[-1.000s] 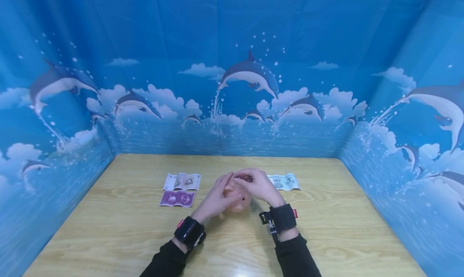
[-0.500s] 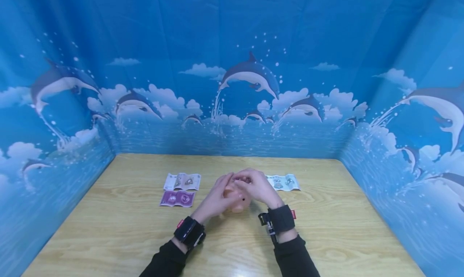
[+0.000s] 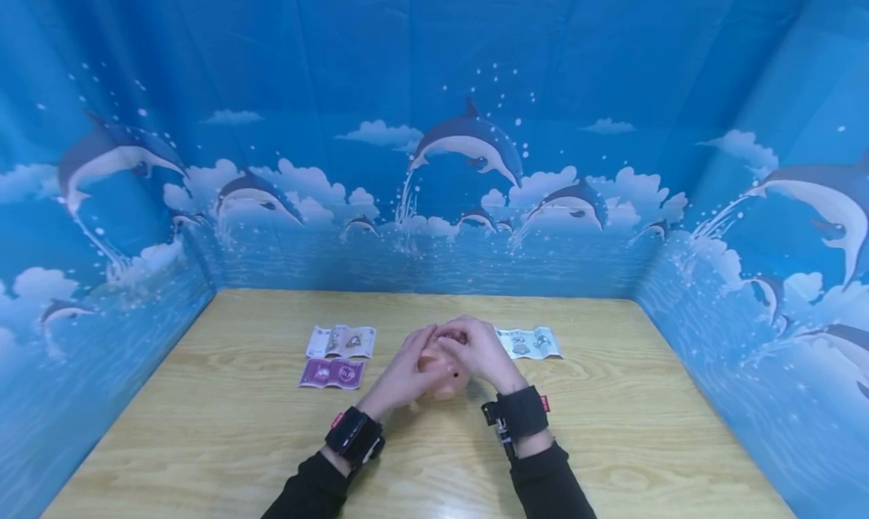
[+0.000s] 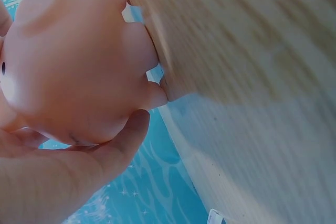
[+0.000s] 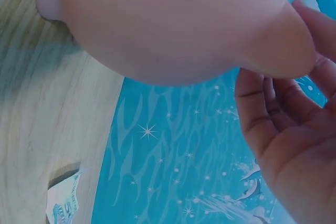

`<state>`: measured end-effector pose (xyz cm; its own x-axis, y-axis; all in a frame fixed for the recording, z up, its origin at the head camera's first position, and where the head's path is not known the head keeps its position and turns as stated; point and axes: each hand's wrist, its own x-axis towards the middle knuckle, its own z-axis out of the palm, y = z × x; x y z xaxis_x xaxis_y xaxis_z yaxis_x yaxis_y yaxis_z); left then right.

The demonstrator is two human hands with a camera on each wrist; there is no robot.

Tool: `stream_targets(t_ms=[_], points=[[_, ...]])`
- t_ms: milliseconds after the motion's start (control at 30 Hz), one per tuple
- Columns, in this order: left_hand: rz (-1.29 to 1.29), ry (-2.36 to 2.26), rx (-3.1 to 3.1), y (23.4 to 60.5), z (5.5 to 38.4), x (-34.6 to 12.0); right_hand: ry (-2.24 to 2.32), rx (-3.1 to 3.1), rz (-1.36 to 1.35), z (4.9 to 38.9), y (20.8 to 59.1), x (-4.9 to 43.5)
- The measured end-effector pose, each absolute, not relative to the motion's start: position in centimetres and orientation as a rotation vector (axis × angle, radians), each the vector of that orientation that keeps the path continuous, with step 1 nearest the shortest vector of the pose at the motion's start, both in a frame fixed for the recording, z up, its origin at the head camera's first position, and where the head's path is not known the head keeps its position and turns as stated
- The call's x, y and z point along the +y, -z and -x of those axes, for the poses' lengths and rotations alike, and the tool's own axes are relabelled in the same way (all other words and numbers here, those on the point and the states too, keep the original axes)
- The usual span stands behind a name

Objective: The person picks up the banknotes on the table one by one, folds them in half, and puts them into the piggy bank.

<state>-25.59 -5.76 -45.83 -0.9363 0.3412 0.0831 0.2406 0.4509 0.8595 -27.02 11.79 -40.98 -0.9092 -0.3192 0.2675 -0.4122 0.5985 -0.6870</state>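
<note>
A pink piggy bank (image 3: 451,388) stands on the table between both hands, its face with a black eye toward the front. My left hand (image 3: 402,376) holds its left side; in the left wrist view the thumb (image 4: 123,137) lies along the rounded body (image 4: 79,66). My right hand (image 3: 479,347) is at the top, with bent fingers and thumb close together. In the right wrist view, its fingers (image 5: 253,103) curl beside the pig's ear (image 5: 286,45). Whether anything is between the right fingertips is hidden.
A pale banknote (image 3: 341,341) and a purple banknote (image 3: 331,373) lie left of the hands. Another, light blue-green banknote (image 3: 529,343) lies to the right, partly behind the right hand. Blue dolphin-printed curtains (image 3: 434,255) border the wooden table (image 3: 611,428) at back and sides.
My right wrist has shifted slightly left, uncovering a little more of the blue-green banknote. The left hand and the piggy bank have stayed in place.
</note>
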Motion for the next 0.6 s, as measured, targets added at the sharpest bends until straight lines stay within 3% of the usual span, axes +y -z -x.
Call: stream_targets(t_ms=[600], points=[[-0.507, -1.527, 2.57, 45.54, 25.33, -5.71, -1.212, -2.69, -0.586, 27.09, 41.22, 11.71]])
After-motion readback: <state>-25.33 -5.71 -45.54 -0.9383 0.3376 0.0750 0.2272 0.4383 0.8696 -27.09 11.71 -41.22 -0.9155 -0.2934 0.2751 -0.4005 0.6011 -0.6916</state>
